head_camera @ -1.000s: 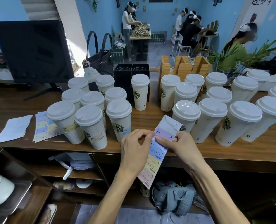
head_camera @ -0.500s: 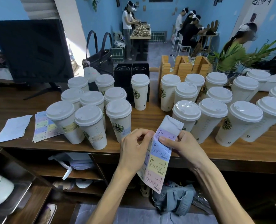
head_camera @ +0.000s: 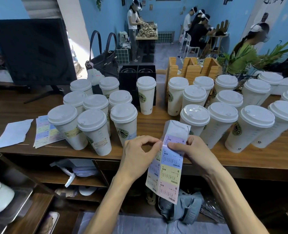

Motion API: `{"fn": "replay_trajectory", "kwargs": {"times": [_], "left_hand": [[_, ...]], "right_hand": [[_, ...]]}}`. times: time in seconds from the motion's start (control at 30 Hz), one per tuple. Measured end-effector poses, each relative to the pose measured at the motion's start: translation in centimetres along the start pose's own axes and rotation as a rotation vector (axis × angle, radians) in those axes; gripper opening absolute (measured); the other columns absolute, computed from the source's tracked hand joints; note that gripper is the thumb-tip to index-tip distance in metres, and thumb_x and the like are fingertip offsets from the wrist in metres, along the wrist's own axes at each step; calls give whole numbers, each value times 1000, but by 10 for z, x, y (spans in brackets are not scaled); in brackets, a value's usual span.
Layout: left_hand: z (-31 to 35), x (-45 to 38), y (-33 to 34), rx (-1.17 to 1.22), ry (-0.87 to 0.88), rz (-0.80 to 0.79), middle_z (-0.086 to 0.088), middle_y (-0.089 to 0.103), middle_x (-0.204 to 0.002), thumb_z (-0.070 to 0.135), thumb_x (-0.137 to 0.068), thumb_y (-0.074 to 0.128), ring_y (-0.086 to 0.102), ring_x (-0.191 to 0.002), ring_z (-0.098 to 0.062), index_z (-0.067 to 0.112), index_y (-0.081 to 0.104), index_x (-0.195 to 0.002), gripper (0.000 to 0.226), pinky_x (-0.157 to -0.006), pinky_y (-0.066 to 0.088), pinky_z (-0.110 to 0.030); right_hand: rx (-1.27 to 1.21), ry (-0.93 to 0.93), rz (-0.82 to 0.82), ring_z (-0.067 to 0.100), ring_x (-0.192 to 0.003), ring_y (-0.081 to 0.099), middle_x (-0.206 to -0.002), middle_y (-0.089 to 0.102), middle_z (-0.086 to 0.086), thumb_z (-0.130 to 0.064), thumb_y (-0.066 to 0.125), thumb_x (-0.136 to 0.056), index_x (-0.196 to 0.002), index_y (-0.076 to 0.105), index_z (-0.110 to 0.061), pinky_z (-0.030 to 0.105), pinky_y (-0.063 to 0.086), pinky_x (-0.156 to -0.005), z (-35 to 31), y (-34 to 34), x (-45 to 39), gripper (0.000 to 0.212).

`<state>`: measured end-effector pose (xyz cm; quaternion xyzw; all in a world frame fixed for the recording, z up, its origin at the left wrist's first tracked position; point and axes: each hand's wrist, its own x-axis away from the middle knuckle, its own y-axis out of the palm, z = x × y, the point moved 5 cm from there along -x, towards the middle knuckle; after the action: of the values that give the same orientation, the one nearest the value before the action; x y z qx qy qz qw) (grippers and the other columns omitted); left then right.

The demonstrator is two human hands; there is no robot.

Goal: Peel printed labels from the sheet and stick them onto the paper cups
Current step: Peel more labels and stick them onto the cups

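Centrally, a person's two hands hold a label sheet (head_camera: pixel 167 168) upright over the near edge of a wooden counter (head_camera: pixel 156 122). The left hand (head_camera: pixel 138 156) has its fingers curled, with thumb and fingertips pinching the sheet's left edge beside the top lilac label (head_camera: pixel 174 141). The right hand (head_camera: pixel 190 152) grips the right edge, its thumb pressed flat across the lower edge of that same label and its fingers curled behind the sheet. Below the hands the sheet hangs free, showing blue, yellow and pink labels. Its top part is bare white backing that curls backward.

The sheet looks thin, light and floppy; it would likely crease or tear if pulled hard. The best place to take hold seems to be a corner of the lilac label, lifted with a fingernail while the other hand keeps the backing taut. A peeled label will probably curl and stick to itself or to the fingers, so holding it by one edge seems wise.

On the counter stand many lidded cups. Those in the left group (head_camera: pixel 96 132) carry labels; those on the right (head_camera: pixel 195 122) show none from this side. More sheets (head_camera: pixel 43 130) lie flat at the far left.
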<state>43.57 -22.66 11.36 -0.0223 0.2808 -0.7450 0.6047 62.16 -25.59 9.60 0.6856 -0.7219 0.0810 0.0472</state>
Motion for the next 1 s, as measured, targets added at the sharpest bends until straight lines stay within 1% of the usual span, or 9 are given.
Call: {"fn": "replay_trajectory", "kwargs": {"times": [0.2,0.33,0.4,0.5,0.63,0.77,0.87,0.93,1.0], "left_hand": [[-1,-1,-2,19,-32,5,22,75,-87,24,-90,77,69,-90,3,23,80,-87,4,-75,47,-6],[-2,-1,-4,81,-57,-5,17,75,-82,21,-90,76,70,-84,-4,23,78,-85,6,-75,52,-13],[-3,-1,-5,109,-73,8,14,75,-79,19,-90,75,70,-80,-6,23,77,-84,8,-74,54,-18],[-4,0,-9,173,-106,76,12,75,-74,10,-90,75,68,-70,0,19,76,-82,13,-69,49,-12],[-5,-1,-11,245,-138,135,12,74,-72,4,-91,73,68,-69,2,19,73,-82,17,-67,48,-10],[-4,-3,-1,257,-135,119,10,72,-75,3,-90,73,65,-69,3,16,71,-82,16,-66,48,-9],[-4,-5,1,224,-137,125,11,73,-77,9,-92,72,66,-74,2,19,69,-83,14,-67,49,-11],[-11,-6,-2,243,-165,156,6,75,-80,13,-95,69,70,-80,-6,20,68,-85,12,-71,54,-19],[-20,-6,-5,291,-205,187,0,77,-82,21,-97,66,73,-85,-20,25,67,-87,11,-81,60,-37]], "right_hand": [[-48,20,-2,24,-85,78,-95,80,14,-5,69,-93,-99,74,-1,30,56,-74,-3,1,2,8],[-80,34,-5,22,-74,76,-89,79,16,0,66,-92,-96,71,-1,24,56,-60,-7,0,4,6],[-80,33,5,23,-74,75,-88,79,15,-1,67,-92,-96,70,-3,26,56,-61,-7,0,5,6],[-41,31,30,23,-80,76,-92,80,10,-5,67,-92,-96,69,-9,30,55,-69,-4,-4,6,7],[-75,7,75,16,-83,77,-93,81,3,-6,69,-93,-99,69,-12,21,55,-67,-2,-5,8,8],[-144,-64,91,24,-90,78,-99,80,8,-23,82,-77,-105,72,-8,33,60,-78,-3,6,10,33],[-219,-65,106,29,-89,78,-100,79,14,-15,82,-80,-107,70,-4,39,61,-78,-2,6,9,31],[-238,-37,103,29,-88,78,-99,79,15,-8,77,-87,-110,67,-4,37,63,-75,-2,5,10,26],[-190,-38,127,27,-89,78,-99,80,11,-6,75,-89,-113,67,-8,34,64,-75,-2,0,11,26]]}}
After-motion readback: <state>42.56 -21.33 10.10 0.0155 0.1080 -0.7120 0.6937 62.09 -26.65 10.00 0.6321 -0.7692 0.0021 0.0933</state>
